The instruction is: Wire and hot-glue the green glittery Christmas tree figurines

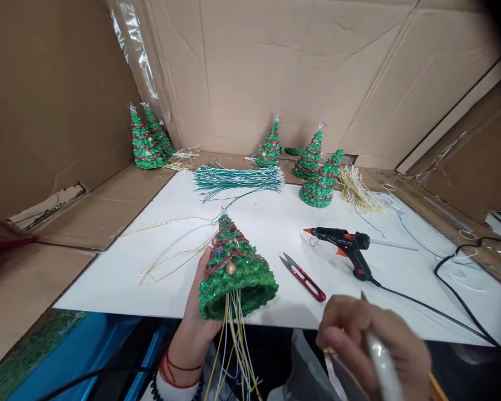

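Two small trees (144,147) stand well beyond the held tree (250,269), to its left. Loose yellow wires (167,223) lie nearer on that side. The left hand (197,301) is closed around the tree's left side; it tilts, hollow base toward the person, with wires (234,328) hanging out. Right of it lie red-handled snips (297,271) and, farther right, a glue gun (350,245). The right hand (394,328), right of the tree, grips a blurred, seemingly pen-shaped tool (378,356).
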Demonstrator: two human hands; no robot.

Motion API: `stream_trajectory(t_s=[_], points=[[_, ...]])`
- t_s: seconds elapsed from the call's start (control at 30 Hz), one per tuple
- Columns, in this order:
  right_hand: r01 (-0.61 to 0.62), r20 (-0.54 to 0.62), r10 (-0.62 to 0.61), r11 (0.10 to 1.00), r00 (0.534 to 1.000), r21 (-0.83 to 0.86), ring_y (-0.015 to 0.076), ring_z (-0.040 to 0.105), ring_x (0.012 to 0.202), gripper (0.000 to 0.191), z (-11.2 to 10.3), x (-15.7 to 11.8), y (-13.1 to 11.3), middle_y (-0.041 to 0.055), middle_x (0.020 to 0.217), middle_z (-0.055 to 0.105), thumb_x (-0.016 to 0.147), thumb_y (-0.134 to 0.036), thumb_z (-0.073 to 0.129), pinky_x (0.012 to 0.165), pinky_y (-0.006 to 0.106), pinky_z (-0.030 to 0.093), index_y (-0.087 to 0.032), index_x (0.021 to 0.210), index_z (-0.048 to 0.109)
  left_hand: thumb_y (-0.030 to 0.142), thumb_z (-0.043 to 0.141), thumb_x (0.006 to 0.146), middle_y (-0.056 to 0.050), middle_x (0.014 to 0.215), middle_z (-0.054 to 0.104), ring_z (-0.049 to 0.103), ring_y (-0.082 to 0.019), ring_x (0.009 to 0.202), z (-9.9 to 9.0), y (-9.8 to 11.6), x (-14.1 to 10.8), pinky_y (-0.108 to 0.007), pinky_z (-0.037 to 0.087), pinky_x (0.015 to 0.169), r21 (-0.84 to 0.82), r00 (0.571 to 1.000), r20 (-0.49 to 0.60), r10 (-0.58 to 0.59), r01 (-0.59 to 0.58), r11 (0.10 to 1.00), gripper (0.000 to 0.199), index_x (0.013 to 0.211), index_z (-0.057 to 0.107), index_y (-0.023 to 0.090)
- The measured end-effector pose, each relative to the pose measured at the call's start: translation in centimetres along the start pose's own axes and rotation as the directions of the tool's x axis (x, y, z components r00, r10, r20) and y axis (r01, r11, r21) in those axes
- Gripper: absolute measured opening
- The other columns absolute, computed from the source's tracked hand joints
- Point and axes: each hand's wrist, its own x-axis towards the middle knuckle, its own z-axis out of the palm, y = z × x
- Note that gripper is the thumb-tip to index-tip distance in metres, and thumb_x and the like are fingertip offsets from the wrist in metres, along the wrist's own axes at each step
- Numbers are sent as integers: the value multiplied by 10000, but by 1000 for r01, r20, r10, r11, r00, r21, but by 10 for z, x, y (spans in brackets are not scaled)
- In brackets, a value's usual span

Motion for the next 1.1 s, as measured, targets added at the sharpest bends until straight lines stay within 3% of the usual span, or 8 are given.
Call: stream_trajectory(t_s=[0.13, 0.23, 0.3, 0.47, 0.7, 0.87, 1.1], points=[[-71, -57, 67, 993, 996, -90, 158, 703, 626, 92, 3, 38, -7, -14, 747, 760, 928, -241, 751, 553, 252, 541, -289, 948, 675, 345, 598, 982, -56, 916, 845, 798, -267, 1017, -1, -4, 0, -403, 528, 1122, 70, 999, -49, -18, 22, 997, 274, 984, 825, 190], [-17, -44, 17, 1000, 999, -9, 195, 750, 848, 120, 21, 64, -4, 30, 985, 807, 949, -220, 717, 706, 316, 587, -285, 1050, 705, 371, 732, 899, -82, 1009, 843, 743, -319, 1173, -3, -6, 0, -432, 493, 1160, 119, 999, -33, -34, 37, 992, 235, 1010, 827, 187], [-2, -1, 2, 997, 1000, 74, 211, 743, 928, 79, 32, 75, -2, 37, 1044, 810, 942, -212, 723, 765, 350, 579, -275, 988, 710, 362, 793, 852, -70, 991, 845, 715, -329, 1227, -5, -8, 1, -440, 481, 1174, 125, 999, -29, -39, 43, 991, 199, 973, 830, 208], [-132, 115, 113, 977, 987, 170, 183, 704, 805, 107, 42, 84, -2, -12, 839, 766, 873, -197, 773, 717, 319, 524, -257, 836, 692, 306, 794, 848, -42, 892, 846, 729, -319, 1201, -11, -10, 2, -416, 497, 1160, 148, 998, -66, -13, 23, 989, 118, 918, 826, 216], [-299, 70, 292, 895, 954, 332, 113, 505, 549, 188, 47, 79, -1, -56, 650, 615, 811, -248, 773, 507, 240, 403, -235, 739, 599, 365, 728, 903, -52, 1000, 845, 758, -305, 1139, -16, -13, 4, -419, 509, 1145, 184, 995, 17, -95, 90, 979, 227, 1000, 811, 177], [-259, -49, 333, 810, 942, 526, 111, 535, 568, 430, 64, 71, 5, -82, 635, 489, 797, -372, 816, 510, 225, 446, -257, 691, 416, 356, 752, 878, -65, 1031, 841, 736, -320, 1183, -16, -15, 5, -435, 494, 1161, 150, 997, 34, -74, 68, 986, 223, 994, 801, 172], [-212, -120, 322, 818, 939, 534, 109, 545, 584, 429, 77, 62, 3, -77, 660, 515, 834, -366, 786, 542, 227, 464, -263, 706, 390, 387, 777, 838, -100, 963, 837, 716, -360, 1207, -10, -13, 3, -465, 511, 1133, 138, 995, -48, -91, 97, 986, 242, 939, 810, 169]])
